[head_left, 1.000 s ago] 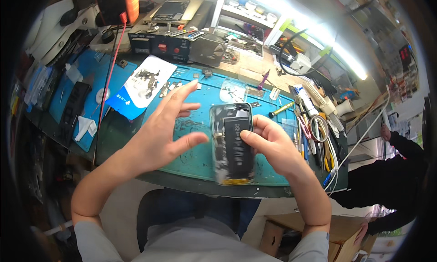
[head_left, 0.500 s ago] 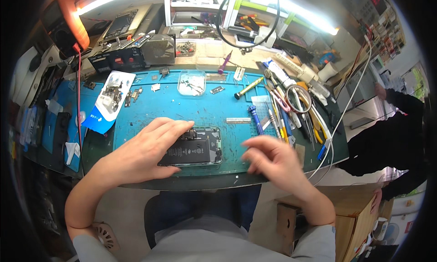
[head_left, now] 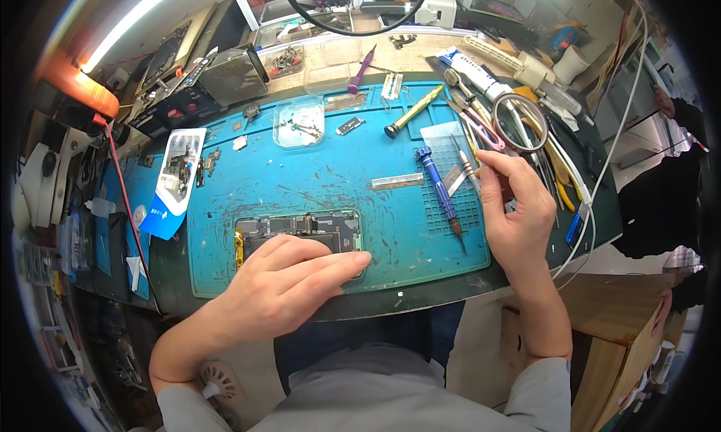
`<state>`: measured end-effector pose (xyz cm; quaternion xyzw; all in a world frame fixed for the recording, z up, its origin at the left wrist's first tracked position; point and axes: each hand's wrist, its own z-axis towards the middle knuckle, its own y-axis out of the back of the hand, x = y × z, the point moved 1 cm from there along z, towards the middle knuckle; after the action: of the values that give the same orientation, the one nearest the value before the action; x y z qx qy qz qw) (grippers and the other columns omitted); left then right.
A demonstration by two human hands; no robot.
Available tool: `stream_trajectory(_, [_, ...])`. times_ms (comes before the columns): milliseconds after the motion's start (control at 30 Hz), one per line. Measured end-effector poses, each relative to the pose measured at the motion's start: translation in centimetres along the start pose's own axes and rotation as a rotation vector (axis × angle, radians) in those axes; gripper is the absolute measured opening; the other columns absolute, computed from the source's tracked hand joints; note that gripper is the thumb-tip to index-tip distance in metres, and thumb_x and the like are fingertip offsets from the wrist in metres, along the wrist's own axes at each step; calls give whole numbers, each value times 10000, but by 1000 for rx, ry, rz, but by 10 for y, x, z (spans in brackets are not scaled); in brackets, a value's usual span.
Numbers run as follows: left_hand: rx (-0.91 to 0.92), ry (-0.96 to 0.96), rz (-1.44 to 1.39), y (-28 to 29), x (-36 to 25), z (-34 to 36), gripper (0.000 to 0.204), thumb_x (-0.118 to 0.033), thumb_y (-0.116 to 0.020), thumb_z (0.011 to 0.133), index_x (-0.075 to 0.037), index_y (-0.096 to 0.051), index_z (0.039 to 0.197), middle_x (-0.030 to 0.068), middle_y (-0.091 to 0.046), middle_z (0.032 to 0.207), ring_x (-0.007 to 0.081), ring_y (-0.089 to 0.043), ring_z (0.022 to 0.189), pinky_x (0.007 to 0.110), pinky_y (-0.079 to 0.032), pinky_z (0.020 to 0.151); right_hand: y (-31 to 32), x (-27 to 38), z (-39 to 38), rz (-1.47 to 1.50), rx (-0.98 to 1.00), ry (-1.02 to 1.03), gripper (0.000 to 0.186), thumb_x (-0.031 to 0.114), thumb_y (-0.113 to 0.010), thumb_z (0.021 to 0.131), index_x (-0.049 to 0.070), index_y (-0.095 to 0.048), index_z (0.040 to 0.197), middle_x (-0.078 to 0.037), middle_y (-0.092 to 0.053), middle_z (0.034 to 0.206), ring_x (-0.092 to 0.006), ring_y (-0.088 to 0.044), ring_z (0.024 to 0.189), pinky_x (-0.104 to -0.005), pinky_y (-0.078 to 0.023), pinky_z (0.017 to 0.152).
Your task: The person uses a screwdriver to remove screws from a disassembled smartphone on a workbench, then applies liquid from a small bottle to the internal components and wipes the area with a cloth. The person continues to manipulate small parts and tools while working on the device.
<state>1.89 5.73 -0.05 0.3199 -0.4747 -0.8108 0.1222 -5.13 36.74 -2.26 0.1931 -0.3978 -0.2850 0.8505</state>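
1. Shows an opened smartphone [head_left: 345, 229] lying flat on the near part of the blue repair mat [head_left: 398, 225], with circuit board [head_left: 284, 225] and black battery [head_left: 327, 241] exposed.
2. Lays the left hand [head_left: 284, 285] over the smartphone's near edge, fingers stretched and close together, thumb hidden; cannot tell whether gripping or merely steadying.
3. Holds the right hand [head_left: 520, 203] above the mat's right side, fingertips narrowed to a pinch beside a slim tool [head_left: 467, 162]; cannot tell whether grasping it.
4. Includes, between smartphone and right hand, a blue screwdriver [head_left: 441, 188].
5. Could slide the smartphone by pressing one edge only.
6. Could puncture the battery or scrape the circuit board by letting a sharp tip slip.
7. Could set the screwdriver rolling by sweeping the right hand low.
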Motion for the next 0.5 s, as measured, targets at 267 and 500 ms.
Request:
stream_trajectory(267, [-72, -132, 75, -3, 13, 20, 461, -49, -766, 818, -26, -760, 1278, 59, -822, 1064, 216, -748, 878, 321, -557, 684, -1, -7, -3, 40, 36, 7, 175, -18, -748, 998, 44, -779, 1158, -66, -719, 905, -141, -633, 659, -278, -462, 536])
stream_trajectory(500, [-41, -192, 130, -1, 15, 24, 420, -108, -735, 865, -34, -757, 1277, 77, -822, 1049, 212, -770, 845, 305, -554, 638, 0, -6, -3, 37, 62, 10, 168, -28, -740, 987, 24, -772, 1144, -105, -724, 923, -199, -693, 697, -307, -523, 556])
